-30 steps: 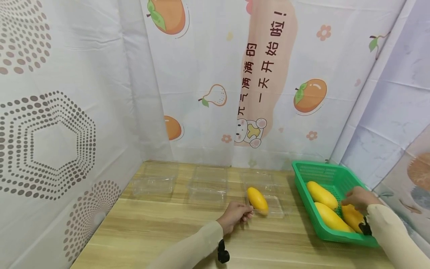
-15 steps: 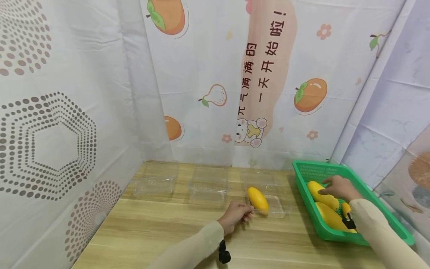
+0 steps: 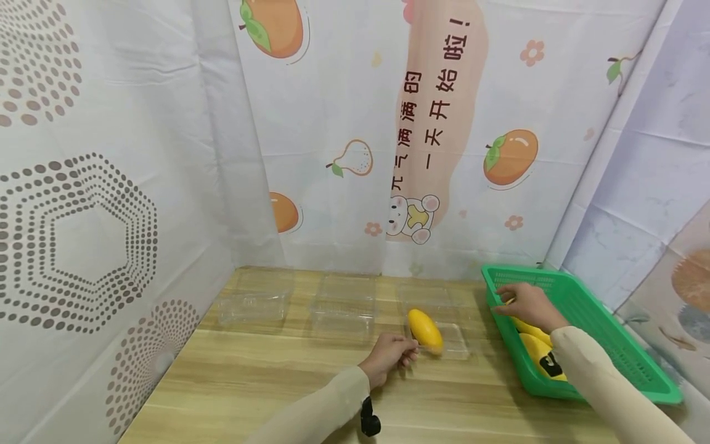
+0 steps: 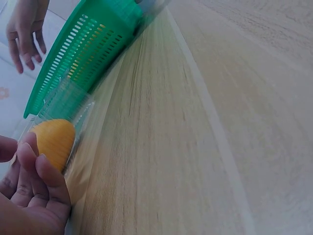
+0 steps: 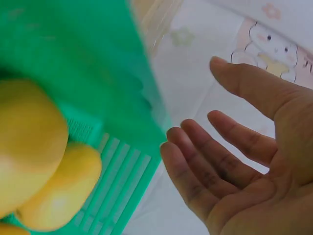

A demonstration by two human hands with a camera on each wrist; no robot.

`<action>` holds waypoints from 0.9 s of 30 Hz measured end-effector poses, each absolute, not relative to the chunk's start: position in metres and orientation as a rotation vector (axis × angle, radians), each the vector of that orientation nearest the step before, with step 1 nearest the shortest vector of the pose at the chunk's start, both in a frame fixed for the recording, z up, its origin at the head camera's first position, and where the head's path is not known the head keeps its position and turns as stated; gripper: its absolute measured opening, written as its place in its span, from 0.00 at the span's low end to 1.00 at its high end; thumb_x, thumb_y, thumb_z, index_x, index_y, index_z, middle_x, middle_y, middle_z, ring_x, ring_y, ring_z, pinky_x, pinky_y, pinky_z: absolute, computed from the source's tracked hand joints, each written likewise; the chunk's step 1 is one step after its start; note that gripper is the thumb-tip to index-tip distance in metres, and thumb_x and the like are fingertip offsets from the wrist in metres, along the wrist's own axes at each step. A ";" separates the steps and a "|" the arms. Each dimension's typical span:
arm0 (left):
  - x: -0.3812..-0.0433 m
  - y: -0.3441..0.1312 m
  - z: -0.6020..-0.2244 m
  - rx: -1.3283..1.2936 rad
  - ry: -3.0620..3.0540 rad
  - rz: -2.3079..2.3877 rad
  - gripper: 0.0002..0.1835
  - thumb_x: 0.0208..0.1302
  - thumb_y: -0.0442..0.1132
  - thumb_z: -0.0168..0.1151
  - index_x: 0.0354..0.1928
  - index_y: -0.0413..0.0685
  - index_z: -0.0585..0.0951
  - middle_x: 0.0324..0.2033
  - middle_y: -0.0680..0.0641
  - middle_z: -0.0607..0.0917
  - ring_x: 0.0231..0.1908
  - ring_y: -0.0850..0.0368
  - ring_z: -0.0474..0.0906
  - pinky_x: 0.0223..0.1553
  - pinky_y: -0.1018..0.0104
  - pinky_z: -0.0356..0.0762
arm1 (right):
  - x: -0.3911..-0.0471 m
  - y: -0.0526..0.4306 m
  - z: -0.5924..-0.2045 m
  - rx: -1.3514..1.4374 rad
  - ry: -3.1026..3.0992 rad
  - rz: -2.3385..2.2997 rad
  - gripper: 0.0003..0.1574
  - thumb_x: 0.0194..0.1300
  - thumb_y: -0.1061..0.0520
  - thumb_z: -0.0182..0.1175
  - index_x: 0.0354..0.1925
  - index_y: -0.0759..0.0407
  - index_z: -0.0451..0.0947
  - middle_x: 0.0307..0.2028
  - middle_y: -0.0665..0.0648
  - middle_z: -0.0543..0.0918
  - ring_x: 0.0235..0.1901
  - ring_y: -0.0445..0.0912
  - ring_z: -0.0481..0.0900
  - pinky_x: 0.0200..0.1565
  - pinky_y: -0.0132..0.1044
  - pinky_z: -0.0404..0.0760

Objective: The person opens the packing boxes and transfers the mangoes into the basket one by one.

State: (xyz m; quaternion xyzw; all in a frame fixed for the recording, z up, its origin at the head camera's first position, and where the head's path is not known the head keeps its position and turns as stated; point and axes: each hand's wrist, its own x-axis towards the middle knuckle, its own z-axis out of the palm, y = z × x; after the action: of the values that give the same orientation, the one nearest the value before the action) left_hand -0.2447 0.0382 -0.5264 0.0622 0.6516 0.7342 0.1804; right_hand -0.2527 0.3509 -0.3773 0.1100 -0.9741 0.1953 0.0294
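My left hand pinches the near edge of a clear plastic box on the table. One yellow mango lies slanted in that box, just beyond the fingertips; it shows in the left wrist view too. My right hand hovers over the left rim of the green basket, fingers spread loosely with nothing in them. Below it, several yellow mangoes lie inside the basket, partly covered by the hand and sleeve in the head view.
Two more clear plastic boxes, a middle one and a left one, stand with raised lids along the back of the wooden table. Printed curtains hang close behind and at both sides.
The right hand has moved left and up, from inside the basket's right part to over its left rim, carrying nothing. The left hand, its box and the mango there stay put.
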 end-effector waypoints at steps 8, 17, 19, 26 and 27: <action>-0.246 0.039 -0.527 0.170 1.834 2.074 0.10 0.62 0.41 0.64 0.31 0.40 0.85 0.26 0.45 0.85 0.19 0.63 0.73 0.23 0.73 0.74 | -0.259 0.312 -0.386 0.415 -2.984 0.658 0.39 0.54 0.38 0.69 0.52 0.66 0.78 0.43 0.64 0.83 0.42 0.57 0.81 0.39 0.49 0.81; -0.244 0.040 -0.524 0.180 1.840 2.076 0.12 0.62 0.41 0.63 0.32 0.37 0.84 0.25 0.46 0.85 0.19 0.63 0.73 0.23 0.72 0.75 | -0.266 0.285 -0.408 0.511 -2.974 0.654 0.35 0.53 0.38 0.69 0.49 0.61 0.80 0.39 0.57 0.84 0.36 0.48 0.81 0.38 0.44 0.81; -0.243 0.040 -0.525 0.182 1.839 2.077 0.12 0.62 0.41 0.63 0.33 0.36 0.84 0.25 0.46 0.85 0.19 0.63 0.73 0.23 0.72 0.75 | -0.265 0.280 -0.411 0.531 -2.972 0.668 0.35 0.53 0.38 0.69 0.49 0.61 0.80 0.38 0.57 0.84 0.36 0.47 0.81 0.38 0.44 0.81; -0.244 0.040 -0.525 0.166 1.841 2.075 0.12 0.62 0.42 0.63 0.33 0.37 0.84 0.25 0.46 0.85 0.20 0.62 0.73 0.24 0.72 0.75 | -0.264 0.262 -0.423 0.547 -3.065 0.721 0.36 0.53 0.42 0.71 0.52 0.65 0.77 0.42 0.63 0.82 0.39 0.53 0.81 0.39 0.46 0.81; -0.244 0.040 -0.524 0.162 1.838 2.075 0.12 0.62 0.42 0.64 0.33 0.37 0.84 0.26 0.46 0.85 0.20 0.62 0.73 0.24 0.72 0.75 | -0.264 0.260 -0.425 0.551 -3.083 0.721 0.38 0.52 0.42 0.71 0.53 0.66 0.77 0.42 0.64 0.82 0.40 0.53 0.81 0.39 0.46 0.81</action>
State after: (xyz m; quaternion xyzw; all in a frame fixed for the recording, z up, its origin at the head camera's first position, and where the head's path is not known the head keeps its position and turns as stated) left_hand -0.2442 0.0398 -0.5245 0.0573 0.6509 0.7350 0.1814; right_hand -0.2640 0.2604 -0.4248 0.1715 -0.9587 0.2243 -0.0360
